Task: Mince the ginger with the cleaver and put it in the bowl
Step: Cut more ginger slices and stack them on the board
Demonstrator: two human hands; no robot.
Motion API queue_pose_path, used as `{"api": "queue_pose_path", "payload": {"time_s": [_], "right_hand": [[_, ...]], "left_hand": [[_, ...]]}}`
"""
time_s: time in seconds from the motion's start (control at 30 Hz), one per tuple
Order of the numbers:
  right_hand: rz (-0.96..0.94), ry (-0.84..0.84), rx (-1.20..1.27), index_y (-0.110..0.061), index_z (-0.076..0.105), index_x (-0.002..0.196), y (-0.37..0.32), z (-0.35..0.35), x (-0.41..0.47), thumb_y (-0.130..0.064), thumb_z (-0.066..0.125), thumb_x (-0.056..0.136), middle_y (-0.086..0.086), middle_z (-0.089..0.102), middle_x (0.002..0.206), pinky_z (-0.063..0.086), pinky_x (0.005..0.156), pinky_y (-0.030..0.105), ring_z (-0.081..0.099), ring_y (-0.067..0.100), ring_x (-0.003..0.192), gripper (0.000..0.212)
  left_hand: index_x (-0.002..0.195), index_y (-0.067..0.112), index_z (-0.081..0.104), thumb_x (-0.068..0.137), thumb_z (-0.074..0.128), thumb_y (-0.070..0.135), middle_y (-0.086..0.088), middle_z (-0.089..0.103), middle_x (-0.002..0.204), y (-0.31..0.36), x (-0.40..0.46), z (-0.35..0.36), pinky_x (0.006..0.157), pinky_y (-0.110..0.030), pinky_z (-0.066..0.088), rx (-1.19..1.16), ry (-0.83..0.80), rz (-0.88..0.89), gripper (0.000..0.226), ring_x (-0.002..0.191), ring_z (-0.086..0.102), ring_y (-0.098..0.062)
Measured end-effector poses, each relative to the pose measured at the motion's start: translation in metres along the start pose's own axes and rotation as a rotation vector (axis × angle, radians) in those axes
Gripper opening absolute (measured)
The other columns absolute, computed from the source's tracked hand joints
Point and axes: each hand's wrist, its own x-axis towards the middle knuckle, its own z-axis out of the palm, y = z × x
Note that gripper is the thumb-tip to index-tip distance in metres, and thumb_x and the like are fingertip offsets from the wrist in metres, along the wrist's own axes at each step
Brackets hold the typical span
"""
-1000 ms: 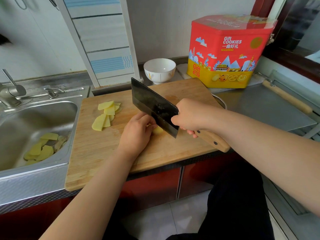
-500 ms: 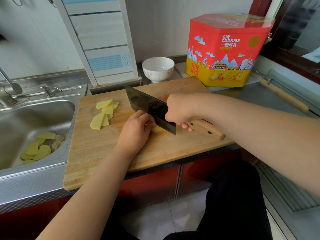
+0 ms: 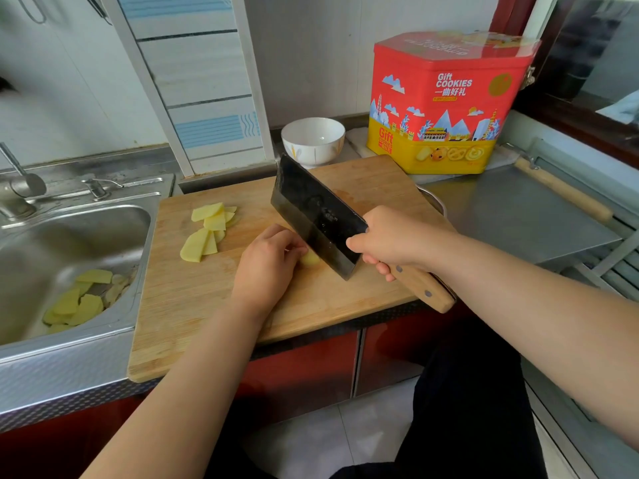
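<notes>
A small pale yellow ginger piece (image 3: 310, 259) lies on the wooden cutting board (image 3: 193, 305), mostly hidden under my fingers. My left hand (image 3: 266, 267) presses down on it with curled fingers. My right hand (image 3: 390, 240) grips the wooden handle of a dark cleaver (image 3: 314, 216). The blade stands tilted just right of the ginger, its heel near the board. Thin yellow ginger slices (image 3: 207, 229) lie in a loose pile on the board's left part. A white bowl (image 3: 313, 141) stands behind the board, with nothing visible inside.
A steel sink (image 3: 69, 243) at the left holds yellow peelings (image 3: 79, 300) near its drain. A red and yellow cookie tin (image 3: 446, 102) stands at the back right. A wooden rolling pin (image 3: 563, 193) lies on the steel counter at the right.
The cleaver dropped toward the ginger half a second ago and now stands raised and tilted again. My left hand has stayed on the ginger piece.
</notes>
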Motion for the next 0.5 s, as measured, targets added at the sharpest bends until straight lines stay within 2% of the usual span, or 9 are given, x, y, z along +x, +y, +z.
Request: {"api": "queue_pose_path", "payload": {"time_s": [0.07,0.17,0.33,0.5], "right_hand": [[-0.024,0.024,-0.051,0.001,0.053,0.095,-0.001,0.0,-0.002,-0.018,0.048,0.098,0.017,0.059,0.066,0.043,0.046,0.027,0.051,0.023,0.044,0.02],[-0.047,0.037,-0.095,-0.005,0.05,0.085,-0.009,-0.004,-0.006,-0.019,0.047,0.098,0.017,0.059,0.066,0.042,0.046,0.026,0.05,0.022,0.041,0.02],[-0.052,-0.007,-0.16,0.0,0.054,0.093,-0.018,-0.006,-0.007,-0.019,0.047,0.096,0.017,0.063,0.066,0.046,0.052,0.03,0.052,0.026,0.046,0.02],[-0.03,-0.014,-0.222,0.004,0.056,0.093,-0.027,-0.003,-0.011,-0.013,0.045,0.093,0.018,0.063,0.068,0.045,0.049,0.029,0.053,0.027,0.047,0.02]], "left_hand": [[0.084,0.019,0.067,0.088,0.067,0.017,0.011,0.056,0.093,0.0,0.0,0.0,0.066,-0.018,0.038,0.013,-0.002,-0.007,0.004,0.075,0.051,-0.007],[0.084,0.018,0.067,0.088,0.066,0.017,0.012,0.055,0.093,0.0,0.0,0.0,0.066,-0.019,0.038,0.008,-0.003,-0.004,0.005,0.074,0.051,-0.006],[0.084,0.018,0.065,0.088,0.066,0.015,0.011,0.053,0.092,-0.002,0.0,-0.001,0.066,-0.018,0.038,0.0,-0.011,0.025,0.005,0.073,0.05,-0.007],[0.083,0.019,0.061,0.087,0.066,0.013,0.01,0.051,0.09,-0.003,0.001,0.0,0.067,-0.02,0.038,-0.031,-0.034,0.037,0.008,0.075,0.05,-0.008]]}}
